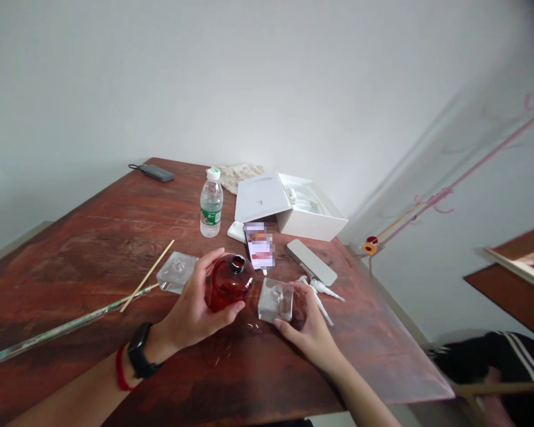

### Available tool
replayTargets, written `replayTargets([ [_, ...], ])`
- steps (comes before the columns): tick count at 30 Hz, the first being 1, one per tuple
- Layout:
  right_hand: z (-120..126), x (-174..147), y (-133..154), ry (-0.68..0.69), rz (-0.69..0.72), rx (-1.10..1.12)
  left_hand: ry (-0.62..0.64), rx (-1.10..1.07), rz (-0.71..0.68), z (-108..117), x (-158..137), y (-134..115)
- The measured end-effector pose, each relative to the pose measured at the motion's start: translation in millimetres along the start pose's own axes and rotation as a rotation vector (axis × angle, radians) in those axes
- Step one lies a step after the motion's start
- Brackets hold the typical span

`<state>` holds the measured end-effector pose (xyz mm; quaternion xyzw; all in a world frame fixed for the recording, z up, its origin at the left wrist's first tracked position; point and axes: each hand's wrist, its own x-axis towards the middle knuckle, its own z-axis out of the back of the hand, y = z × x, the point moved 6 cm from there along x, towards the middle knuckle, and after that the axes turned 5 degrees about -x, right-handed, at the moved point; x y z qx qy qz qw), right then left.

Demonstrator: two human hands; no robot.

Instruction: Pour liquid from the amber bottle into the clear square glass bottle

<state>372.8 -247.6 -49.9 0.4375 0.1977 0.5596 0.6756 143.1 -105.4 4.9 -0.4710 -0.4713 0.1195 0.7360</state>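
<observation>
My left hand (pixel 204 296) is wrapped round a red glass bottle (pixel 231 281) with a short dark open neck, tilted a little over the table. To its right, my right hand (pixel 309 320) grips a square clear glass bottle (pixel 275 301) by its side, thumb at the front and fingers behind. That bottle has a round open neck and seems to stand on the wood. A second square clear glass bottle (pixel 177 271) lies just left of my left hand, partly hidden by it. Small wet-looking marks show on the table between my hands.
On the wooden table (pixel 115 225) are a water bottle (pixel 211 204), a phone (pixel 258 246), a white open box (pixel 311 219), a grey case (pixel 311 261), white droppers (pixel 323 290), a thin stick (pixel 146 276), a wrapped stick bundle (pixel 71 326) and a power bank (pixel 155 172).
</observation>
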Motion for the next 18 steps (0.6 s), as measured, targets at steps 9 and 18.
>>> replayTargets([
  [9, 11, -7, -2, -0.053, -0.028, -0.178, -0.008, 0.052, 0.082, 2, 1, 12],
  [18, 21, 2, 21, -0.085, 0.105, -0.315, -0.046, 0.05, 0.15, 1, -1, 18],
])
